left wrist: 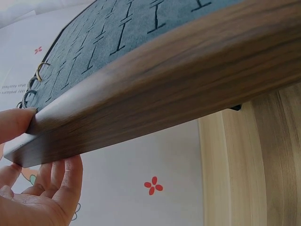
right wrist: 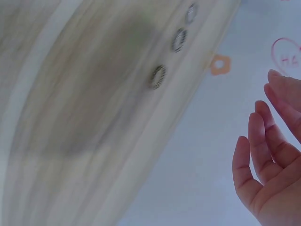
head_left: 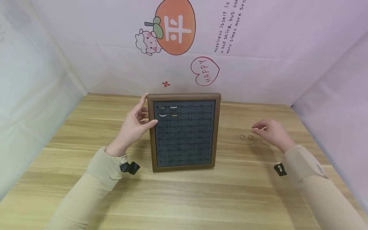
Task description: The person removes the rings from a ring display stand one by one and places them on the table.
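A ring display box (head_left: pixel 184 134) with a brown wooden frame and a dark grey slotted pad stands tilted up on the table. My left hand (head_left: pixel 135 123) grips its left side near the upper corner, thumb on the front, fingers behind. Two gold-toned rings and two silver-toned rings (head_left: pixel 173 107) sit in the upper-left slots. To the right, my right hand (head_left: pixel 270 131) hovers beside three loose rings (head_left: pixel 242 137). In the right wrist view, its thumb and index fingertips come close together, and no ring shows between them; the other fingers are relaxed.
Wood-grain table (head_left: pixel 184 198) underneath, with a white printed cloth (head_left: pixel 258 73) hanging along its back edge. White cloth also hangs at both sides. A small black device (head_left: pixel 130 167) is at the left cuff and another (head_left: pixel 280 169) at the right.
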{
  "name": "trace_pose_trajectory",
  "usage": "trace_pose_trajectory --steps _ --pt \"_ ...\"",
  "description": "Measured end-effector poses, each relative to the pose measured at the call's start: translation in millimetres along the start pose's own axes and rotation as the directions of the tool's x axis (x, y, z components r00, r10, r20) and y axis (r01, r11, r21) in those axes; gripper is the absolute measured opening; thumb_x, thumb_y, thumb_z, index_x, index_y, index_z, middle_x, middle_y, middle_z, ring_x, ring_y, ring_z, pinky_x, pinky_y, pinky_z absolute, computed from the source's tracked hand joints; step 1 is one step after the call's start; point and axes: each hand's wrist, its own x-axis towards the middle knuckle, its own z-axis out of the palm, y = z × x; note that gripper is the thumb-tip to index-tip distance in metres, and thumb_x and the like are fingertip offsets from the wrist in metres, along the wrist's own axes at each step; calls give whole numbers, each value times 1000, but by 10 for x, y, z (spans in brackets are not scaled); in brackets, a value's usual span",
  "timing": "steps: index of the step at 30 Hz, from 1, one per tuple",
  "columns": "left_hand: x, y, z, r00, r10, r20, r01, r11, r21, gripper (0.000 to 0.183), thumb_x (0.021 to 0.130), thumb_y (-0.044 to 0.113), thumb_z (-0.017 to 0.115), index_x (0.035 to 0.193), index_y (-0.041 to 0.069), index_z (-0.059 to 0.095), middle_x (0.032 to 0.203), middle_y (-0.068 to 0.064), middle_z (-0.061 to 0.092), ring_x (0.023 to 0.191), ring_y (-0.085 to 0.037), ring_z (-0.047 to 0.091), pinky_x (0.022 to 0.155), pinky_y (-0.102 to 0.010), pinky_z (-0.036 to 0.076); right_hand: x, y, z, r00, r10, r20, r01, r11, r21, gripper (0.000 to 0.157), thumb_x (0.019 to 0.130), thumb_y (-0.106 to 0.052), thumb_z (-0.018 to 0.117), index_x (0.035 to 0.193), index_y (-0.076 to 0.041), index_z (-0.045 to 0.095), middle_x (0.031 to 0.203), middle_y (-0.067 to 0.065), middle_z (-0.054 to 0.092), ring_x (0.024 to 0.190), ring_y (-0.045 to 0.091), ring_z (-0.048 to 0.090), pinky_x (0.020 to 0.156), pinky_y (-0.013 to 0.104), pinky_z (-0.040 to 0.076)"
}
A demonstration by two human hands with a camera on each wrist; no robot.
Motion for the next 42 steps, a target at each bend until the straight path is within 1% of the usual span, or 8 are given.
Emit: trace_pose_trajectory --steps 6,12,20,27,31,33,39,42 --pt "5 -11 6 1000 4 1 -4 1000 -4 90 86 3 66 151 39 15 115 -17 49 106 -29 56 99 -43 47 -62 -208 -25 996 -70 -60 71 997 5 21 89 -20 65 100 -3 70 103 20 67 90 36 63 78 52 51" --pt "6 -19 7 1000 4 -2 -4 1000 -11 90 86 2 66 150 39 15 114 -16 50 105 -29 56 98 -43 48 -91 -368 35 968 -194 -162 201 979 28 11 83 -7 70 92 -1 72 94 15 69 85 29 62 74 47 54" --pt "10 -20 13 1000 -1 0 1 1000 -14 91 85 1 66 151 37 15 114 -16 49 105 -29 56 98 -43 47 -163 -621 116 957 -246 -153 257 965 55 8 82 -6 71 89 -4 72 96 11 68 87 27 62 71 44 54" --pt "11 -24 8 1000 -1 2 1 1000 -19 91 85 1 66 151 38 15 114 -16 48 105 -29 56 99 -44 47 -159 -869 164 912 -354 -207 372 927 51 9 79 -5 74 88 -8 73 93 6 69 85 21 64 66 30 53" --pt "13 -30 9 1000 -4 4 4 1000 -18 91 85 2 67 150 39 15 114 -16 48 105 -28 56 99 -43 47 -144 -1014 186 873 -417 -252 443 895 53 11 76 -2 75 86 -7 73 91 5 69 85 20 64 68 31 54" --pt "13 -31 9 1000 -3 5 3 1000 -20 91 85 2 67 150 39 15 114 -16 48 105 -28 56 99 -43 47 -135 -1087 198 860 -435 -266 464 884 56 12 75 -1 76 86 -6 72 90 5 69 85 19 63 71 33 54" --pt "12 -26 5 1000 9 5 -9 1000 -24 90 86 2 66 151 38 15 113 -16 49 104 -28 56 99 -44 47 -86 -1287 218 849 -445 -285 487 868 97 15 75 -1 77 87 -8 73 88 3 67 83 16 62 68 29 52" --pt "10 -22 2 1000 8 5 -8 1000 -25 90 86 2 66 151 38 15 113 -16 49 104 -28 56 98 -44 47 -59 -1387 225 837 -456 -304 506 855 112 15 74 -2 78 87 -8 73 89 3 67 86 17 63 70 28 52"
